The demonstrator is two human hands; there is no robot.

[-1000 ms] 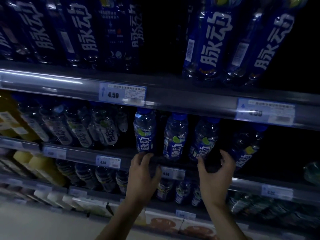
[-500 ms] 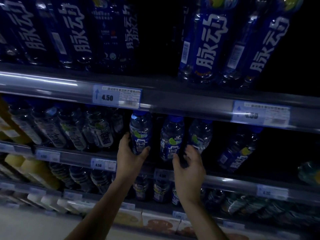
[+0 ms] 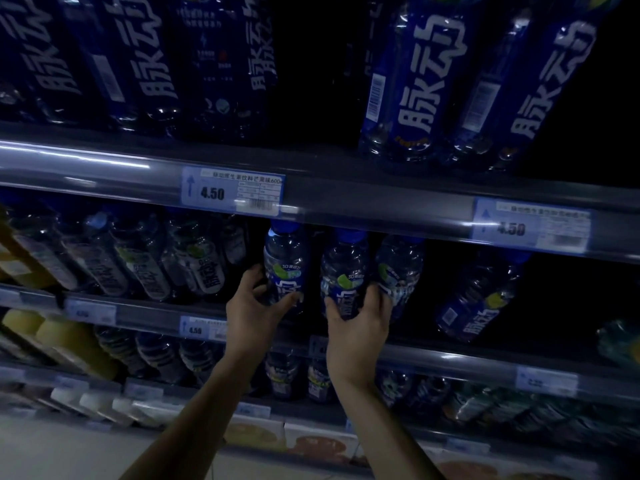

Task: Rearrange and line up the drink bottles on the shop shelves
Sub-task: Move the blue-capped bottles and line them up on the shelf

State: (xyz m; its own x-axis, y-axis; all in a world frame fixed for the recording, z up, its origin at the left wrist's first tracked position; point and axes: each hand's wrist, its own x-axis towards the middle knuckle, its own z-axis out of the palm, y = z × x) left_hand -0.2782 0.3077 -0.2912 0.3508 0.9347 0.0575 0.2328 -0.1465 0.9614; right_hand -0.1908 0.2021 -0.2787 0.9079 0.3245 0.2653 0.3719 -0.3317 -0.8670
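Dim lighting throughout; detail is limited. The middle shelf (image 3: 433,355) carries small clear plastic bottles with blue caps and blue labels.

The left hand (image 3: 252,315) is wrapped around the lower body of the leftmost blue-capped bottle (image 3: 284,261) of a group of three, with the thumb across its label front and the fingers curled behind its left side. This bottle stands upright at the shelf's front edge.

The right hand (image 3: 356,332) grasps the base of the middle blue-capped bottle (image 3: 343,268); its thumb lies on the bottle's left side and its fingers reach round to the right, touching the third blue-capped bottle (image 3: 398,268) just beside it. Whether that third bottle is also gripped cannot be told.

A fourth bottle of the same kind (image 3: 479,299) leans to the right, apart from the group, further right on the same shelf.

To the left on this shelf stands a packed row of clear bottles with pale labels (image 3: 145,258).

The upper shelf holds large blue-labelled bottles (image 3: 415,81). A blue price tag reading 4.50 (image 3: 232,192) sits on its front rail.
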